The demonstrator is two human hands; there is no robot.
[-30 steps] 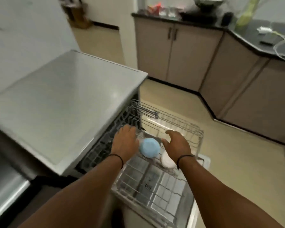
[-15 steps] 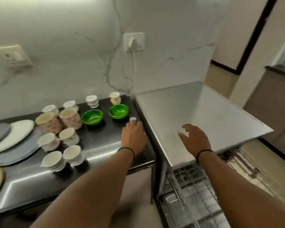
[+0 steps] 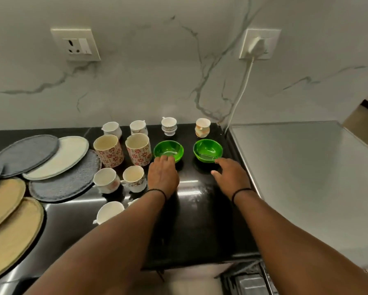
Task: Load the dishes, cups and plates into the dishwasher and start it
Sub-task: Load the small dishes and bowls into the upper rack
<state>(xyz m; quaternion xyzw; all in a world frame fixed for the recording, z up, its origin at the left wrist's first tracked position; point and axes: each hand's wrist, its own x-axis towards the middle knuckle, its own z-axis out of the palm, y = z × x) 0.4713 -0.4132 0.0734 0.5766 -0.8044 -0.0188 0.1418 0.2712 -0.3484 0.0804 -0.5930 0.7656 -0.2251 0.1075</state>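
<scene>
1. Two bare hands reach over a black counter (image 3: 200, 220) toward two green bowls standing side by side near the wall.
2. The left hand (image 3: 162, 175) lies palm down, fingers straight and together, their tips at the near rim of the left bowl (image 3: 168, 150); whether they touch it cannot be told.
3. The right hand (image 3: 232, 176) hovers with fingers spread and relaxed, holding nothing, its fingertips just at the near rim of the right bowl (image 3: 208, 150).
4. Each wrist wears a thin black band.
5. Behind the bowls, against the marble wall, stand four small cups in a row, among them a stacked white cup (image 3: 168, 126) and an orange-patterned cup (image 3: 202, 127).
6. Left of the bowls stand two tall floral mugs (image 3: 123, 151), upright and just beside each other.
7. Nearer the camera sit more white cups (image 3: 119, 179), one partly hidden under the left forearm.
8. Round plates (image 3: 57, 158) in grey, cream and tan overlap at the counter's left end.
9. The dishwasher's steel top (image 3: 306, 177) adjoins the counter on the right; a corner of its open interior shows at the bottom edge.
10. A white plug (image 3: 257, 46) sits in a wall socket above, its cord running down behind the counter.
</scene>
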